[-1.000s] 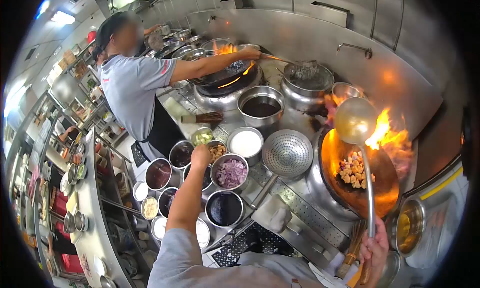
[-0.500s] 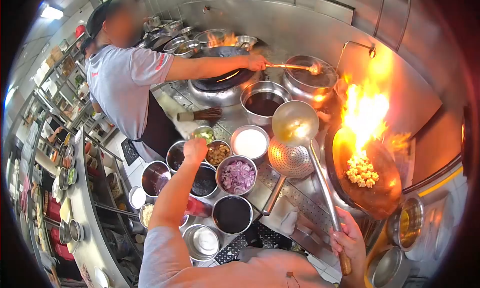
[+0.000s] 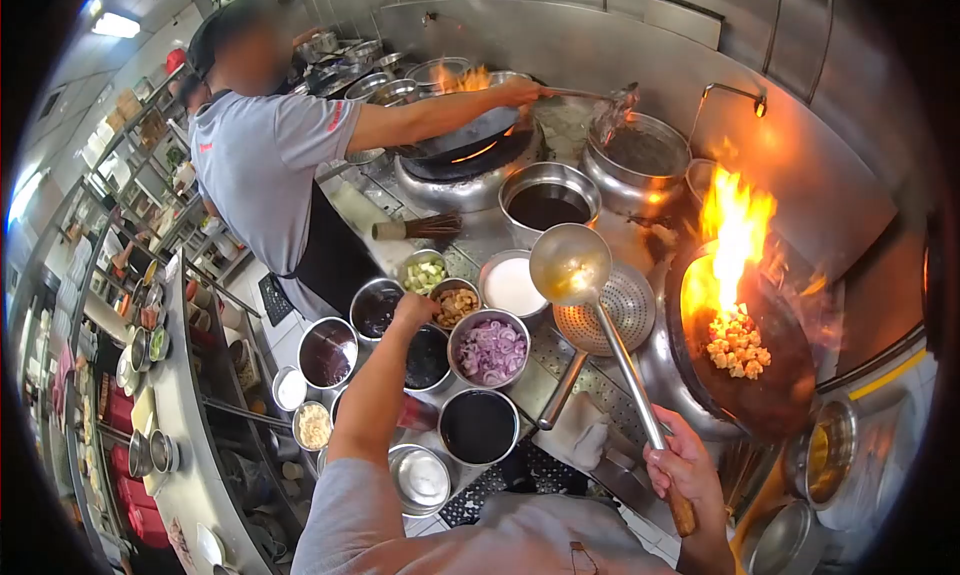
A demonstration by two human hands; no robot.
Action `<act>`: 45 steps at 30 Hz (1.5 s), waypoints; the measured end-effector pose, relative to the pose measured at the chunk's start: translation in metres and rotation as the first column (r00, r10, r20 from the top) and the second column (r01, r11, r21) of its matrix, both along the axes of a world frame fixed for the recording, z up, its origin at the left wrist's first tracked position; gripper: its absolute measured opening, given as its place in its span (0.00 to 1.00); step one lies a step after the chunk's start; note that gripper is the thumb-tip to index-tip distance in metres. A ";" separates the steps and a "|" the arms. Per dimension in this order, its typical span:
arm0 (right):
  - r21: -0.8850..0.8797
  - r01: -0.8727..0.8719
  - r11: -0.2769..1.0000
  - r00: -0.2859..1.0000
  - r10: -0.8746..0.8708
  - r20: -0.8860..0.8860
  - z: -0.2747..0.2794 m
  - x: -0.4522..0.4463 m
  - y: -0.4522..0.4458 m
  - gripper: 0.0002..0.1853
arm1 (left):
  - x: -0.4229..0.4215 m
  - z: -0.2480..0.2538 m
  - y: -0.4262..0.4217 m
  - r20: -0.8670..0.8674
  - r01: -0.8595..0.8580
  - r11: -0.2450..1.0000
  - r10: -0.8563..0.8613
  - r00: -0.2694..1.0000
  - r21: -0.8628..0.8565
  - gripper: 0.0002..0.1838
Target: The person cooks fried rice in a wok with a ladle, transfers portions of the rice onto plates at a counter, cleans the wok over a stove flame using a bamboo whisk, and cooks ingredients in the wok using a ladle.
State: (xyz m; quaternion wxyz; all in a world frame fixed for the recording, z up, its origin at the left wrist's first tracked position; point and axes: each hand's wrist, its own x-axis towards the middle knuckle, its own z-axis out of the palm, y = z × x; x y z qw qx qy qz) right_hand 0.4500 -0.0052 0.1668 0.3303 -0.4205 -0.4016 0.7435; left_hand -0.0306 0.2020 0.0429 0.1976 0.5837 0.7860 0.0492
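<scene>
My right hand (image 3: 680,460) grips the wooden-ended handle of a long metal ladle (image 3: 570,265). Its bowl, with a little yellowish liquid, hangs over a perforated strainer (image 3: 625,310). My left hand (image 3: 415,313) is at the rim of a tin of brown pieces (image 3: 458,305), fingers curled together and partly hidden; I cannot make out what is in them. Close around it stand tins of chopped green vegetable (image 3: 425,275), sliced purple onion (image 3: 490,350) and white liquid (image 3: 513,287). To the right, yellowish chunks (image 3: 738,343) lie in a wok (image 3: 790,395) under tall flames.
A co-worker (image 3: 255,165) at the left reaches across a second wok (image 3: 470,125), holding a ladle (image 3: 612,105) near a large pot (image 3: 640,150). Nearby are a pot of dark liquid (image 3: 545,205), a bamboo brush (image 3: 415,227), and a tin of black sauce (image 3: 478,427).
The view has shifted slightly. My ladle's bowl has dropped lower over the strainer. My left hand has moved to the brown pieces' rim. The co-worker's ladle has lifted from the pot.
</scene>
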 end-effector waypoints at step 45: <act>-0.088 -0.151 0.985 0.988 0.151 -0.005 -0.010 -0.063 0.068 0.29 | -0.022 0.003 -0.010 0.744 -0.310 0.949 0.249 0.620 -0.059 0.08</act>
